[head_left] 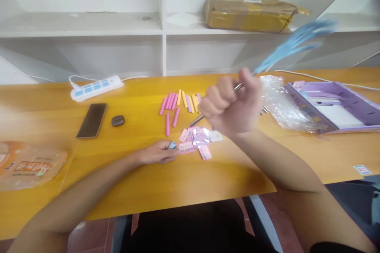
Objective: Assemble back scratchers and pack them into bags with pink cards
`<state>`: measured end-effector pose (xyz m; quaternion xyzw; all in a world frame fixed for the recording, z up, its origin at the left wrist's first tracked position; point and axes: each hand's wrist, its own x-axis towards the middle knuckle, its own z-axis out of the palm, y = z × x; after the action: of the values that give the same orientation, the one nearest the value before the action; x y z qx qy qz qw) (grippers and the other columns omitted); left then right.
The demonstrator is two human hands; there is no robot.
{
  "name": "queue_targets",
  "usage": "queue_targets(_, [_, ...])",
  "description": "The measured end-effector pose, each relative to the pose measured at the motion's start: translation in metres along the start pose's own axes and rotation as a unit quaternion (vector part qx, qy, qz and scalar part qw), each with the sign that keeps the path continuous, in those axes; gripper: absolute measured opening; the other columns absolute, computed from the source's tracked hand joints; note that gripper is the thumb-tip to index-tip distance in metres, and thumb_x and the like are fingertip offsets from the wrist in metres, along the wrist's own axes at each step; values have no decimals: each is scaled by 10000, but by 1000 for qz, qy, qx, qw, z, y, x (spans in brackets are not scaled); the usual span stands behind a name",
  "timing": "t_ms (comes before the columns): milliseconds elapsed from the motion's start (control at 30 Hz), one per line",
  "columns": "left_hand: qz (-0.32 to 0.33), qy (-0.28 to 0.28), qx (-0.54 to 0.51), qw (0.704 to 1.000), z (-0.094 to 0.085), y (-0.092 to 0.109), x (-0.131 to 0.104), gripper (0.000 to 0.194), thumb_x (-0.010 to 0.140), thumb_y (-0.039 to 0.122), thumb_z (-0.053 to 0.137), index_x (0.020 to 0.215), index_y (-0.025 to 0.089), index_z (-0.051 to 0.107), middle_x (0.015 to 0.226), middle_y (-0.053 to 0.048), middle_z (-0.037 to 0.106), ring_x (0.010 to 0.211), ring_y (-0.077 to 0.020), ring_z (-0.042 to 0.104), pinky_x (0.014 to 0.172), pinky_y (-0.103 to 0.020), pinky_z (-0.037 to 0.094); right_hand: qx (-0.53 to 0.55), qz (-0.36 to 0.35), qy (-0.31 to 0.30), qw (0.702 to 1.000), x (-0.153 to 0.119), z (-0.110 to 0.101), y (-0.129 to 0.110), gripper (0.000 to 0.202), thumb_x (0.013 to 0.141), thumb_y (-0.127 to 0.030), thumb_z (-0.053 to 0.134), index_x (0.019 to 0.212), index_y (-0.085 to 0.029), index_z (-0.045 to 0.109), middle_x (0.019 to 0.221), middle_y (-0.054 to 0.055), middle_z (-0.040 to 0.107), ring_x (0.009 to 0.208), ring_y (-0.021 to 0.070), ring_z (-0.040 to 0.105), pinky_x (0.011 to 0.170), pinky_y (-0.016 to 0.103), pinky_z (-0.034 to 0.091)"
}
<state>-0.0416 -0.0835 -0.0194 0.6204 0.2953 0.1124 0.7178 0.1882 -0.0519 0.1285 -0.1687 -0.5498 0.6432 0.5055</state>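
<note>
My left hand (160, 152) rests low on the table, fingers closed around a small light-blue tube-like piece (172, 145). Right beside it lies a loose heap of pink and clear cards (186, 148). My right hand (233, 104) is raised above the table in a fist, wrapped around a thin metal rod with a blue fringed end (292, 45). That blue end is smeared by motion and points up to the right. Behind the cards lie several pink sticks (168, 124) and several yellow sticks (184, 99), with purple ones among them. Part of this group is hidden by my right hand.
To the right are crumpled clear plastic (285, 104) and an open purple box (332, 126). On the left lie a phone (92, 120), a small black case (118, 120), a power strip (97, 87) and an orange plastic package (32, 166). A taped carton (249, 14) sits on the shelf.
</note>
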Motion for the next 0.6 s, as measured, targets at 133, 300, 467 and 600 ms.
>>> queue_targets(133, [-13,43,119,992,7,9,-3,527,925,472,702,705,238,284,661,85,245,613,-95,215,585,-276,214,52,75,32,995,-16,6,70,758,1016,-815,442,599,-253,152,504,-87,87,432,90,115,436,273,199])
queue_targets(300, [-35,56,169,983,12,12,-3,476,901,376,660,704,237,250,676,75,215,640,-105,201,605,-285,205,129,75,41,988,-29,9,96,765,1027,-755,537,591,-237,182,507,-80,133,442,94,108,448,280,177])
queue_targets(467, [-53,66,174,981,11,12,-3,468,891,390,653,699,238,255,667,78,214,629,-103,213,607,-285,212,157,23,25,987,-35,9,93,760,1031,-675,603,582,-221,192,511,-78,140,438,88,98,467,287,164])
queue_targets(600, [-56,61,175,981,10,12,-3,469,891,410,660,702,240,267,662,80,220,626,-104,211,603,-285,210,118,33,30,992,-41,4,99,743,1053,-752,473,597,-233,199,517,-76,137,448,103,111,482,300,205])
